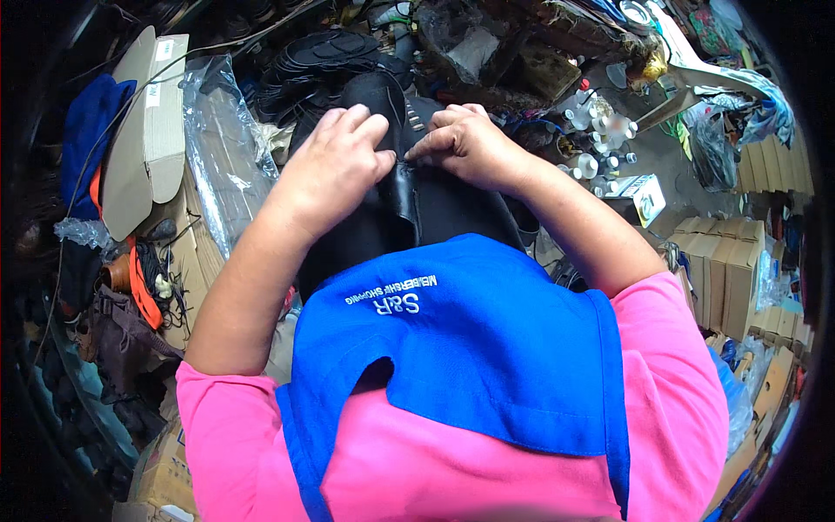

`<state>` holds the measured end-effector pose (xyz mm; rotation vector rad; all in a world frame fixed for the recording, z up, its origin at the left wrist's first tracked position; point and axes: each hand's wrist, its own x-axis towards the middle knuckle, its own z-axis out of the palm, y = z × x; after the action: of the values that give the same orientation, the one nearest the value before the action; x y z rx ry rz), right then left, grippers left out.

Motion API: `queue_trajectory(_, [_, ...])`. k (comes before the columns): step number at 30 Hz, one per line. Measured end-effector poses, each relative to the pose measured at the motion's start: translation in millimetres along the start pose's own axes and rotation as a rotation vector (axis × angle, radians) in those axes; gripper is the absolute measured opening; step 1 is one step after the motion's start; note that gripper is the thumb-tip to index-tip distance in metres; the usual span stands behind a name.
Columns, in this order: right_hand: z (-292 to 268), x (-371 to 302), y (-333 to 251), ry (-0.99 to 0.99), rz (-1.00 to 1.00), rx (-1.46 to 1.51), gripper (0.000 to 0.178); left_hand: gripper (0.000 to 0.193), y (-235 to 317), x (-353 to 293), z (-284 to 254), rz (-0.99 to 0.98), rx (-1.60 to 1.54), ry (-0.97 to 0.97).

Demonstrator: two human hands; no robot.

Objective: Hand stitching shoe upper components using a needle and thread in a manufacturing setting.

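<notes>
Head view: I see a glossy black piece (402,198) mid-frame, over the lap. Left hand (342,150) and right hand (461,146) both have fingers pinched closed on its edge, near each other. I judge the work unfinished; how much is done or left, I can't tell. Beyond: layered black pile (317,65). Nearer: blue apron (487,357).

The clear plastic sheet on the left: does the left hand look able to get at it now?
Probably yes: the clear plastic sheet lies near the left hand, seemingly unblocked, though that hand is on the black material.
</notes>
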<state>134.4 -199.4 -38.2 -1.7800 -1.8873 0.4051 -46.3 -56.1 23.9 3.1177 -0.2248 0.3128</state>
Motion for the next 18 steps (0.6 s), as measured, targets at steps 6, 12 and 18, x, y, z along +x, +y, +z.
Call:
queue_trajectory(6, [8.9, -13.9, -3.9, 0.097, 0.041, 0.059, 0.021, 0.022, 15.9, -24.2, 23.8, -0.3, -0.327, 0.161])
queue_trajectory(12, [8.5, -5.8, 4.7, 0.123, 0.028, 0.08, 0.019, 0.013, 6.6, -31.5, 50.1, -0.467, -0.568, 0.279])
queue_trajectory(18, [4.4, 11.8, 24.0, 0.034, -0.046, 0.214, 0.019, 0.016, -16.6, -20.8, 58.4, -0.323, -0.549, 0.28])
